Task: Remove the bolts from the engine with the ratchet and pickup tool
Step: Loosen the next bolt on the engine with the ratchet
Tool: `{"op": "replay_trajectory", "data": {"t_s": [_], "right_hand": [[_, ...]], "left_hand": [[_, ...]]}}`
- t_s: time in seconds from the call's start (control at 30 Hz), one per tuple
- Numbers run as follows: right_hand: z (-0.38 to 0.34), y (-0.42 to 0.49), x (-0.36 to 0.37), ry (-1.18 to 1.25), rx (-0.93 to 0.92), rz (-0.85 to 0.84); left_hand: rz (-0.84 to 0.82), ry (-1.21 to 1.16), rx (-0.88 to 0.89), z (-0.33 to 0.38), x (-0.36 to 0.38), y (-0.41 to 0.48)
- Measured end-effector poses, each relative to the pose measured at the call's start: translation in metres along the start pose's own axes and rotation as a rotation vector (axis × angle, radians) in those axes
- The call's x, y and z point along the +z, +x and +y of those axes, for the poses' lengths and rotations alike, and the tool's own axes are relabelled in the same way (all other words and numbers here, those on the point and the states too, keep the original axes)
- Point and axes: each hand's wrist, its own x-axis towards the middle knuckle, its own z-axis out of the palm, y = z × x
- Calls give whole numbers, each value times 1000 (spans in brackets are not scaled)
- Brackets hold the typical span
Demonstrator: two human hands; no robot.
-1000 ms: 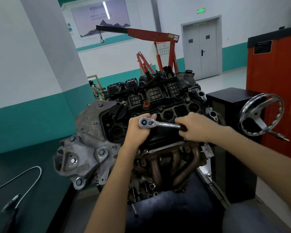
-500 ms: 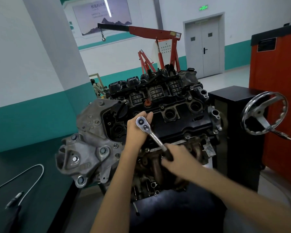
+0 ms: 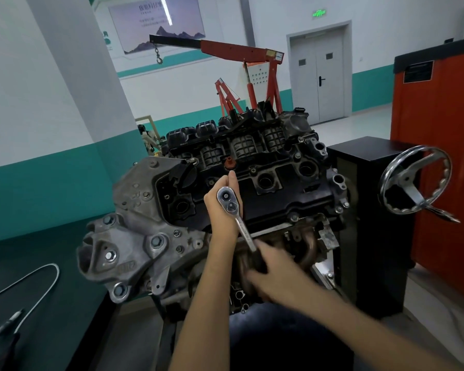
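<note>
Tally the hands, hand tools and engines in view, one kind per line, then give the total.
Ratchet: 1
Pickup tool: 1
Engine: 1
Hands: 2, the left hand at the ratchet's head and the right hand on its handle
Total: 5

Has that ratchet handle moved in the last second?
Yes. The right hand swung the ratchet handle down, from across the top of the engine to over the exhaust pipes; its head stayed put.
</note>
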Motion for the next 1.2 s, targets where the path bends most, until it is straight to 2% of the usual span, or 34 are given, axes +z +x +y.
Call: {"op": "replay_trajectory", "data": {"t_s": [0.03,0.1,0.17,0.33,0.4,0.47,0.57,0.7,0.77,0.83,0.9,1.03,1.13,1.2], "right_hand": [[-2,-4,16,114,5,-6],[-3,-3,25,141,15,15],[-2,5,4,-50,-10,24],[-12,41,-90,-739,-138,-58],[-26,56,-116,-938,-212,-40],[-30,62,-125,-1028,-245,8],[-16,46,-101,-840,-141,72],[3,8,-21,-207,-17,52],[0,-2,18,71,5,28],[-3,-2,34,121,-1,41],[0,6,18,-23,-17,59],[2,31,-66,-572,-51,-41],[-24,56,-127,-988,-161,-30],[-36,66,-146,-1098,-219,22]], "left_hand": [[18,15,6,0,3,-1],[1,27,-25,-2,2,0],[-85,49,-27,-5,-6,5],[-287,216,68,-7,-25,14],[-320,225,64,-5,-25,15],[-330,193,50,-5,-24,14],[-231,96,-6,-6,-18,9],[-27,-3,-13,-6,-3,1],[15,-9,24,-7,1,-1],[-8,41,32,-10,-3,0],[-109,127,41,-12,-14,6],[-370,248,105,-10,-30,17],[-419,290,109,-5,-24,19],[-370,261,104,-3,-17,14]]}}
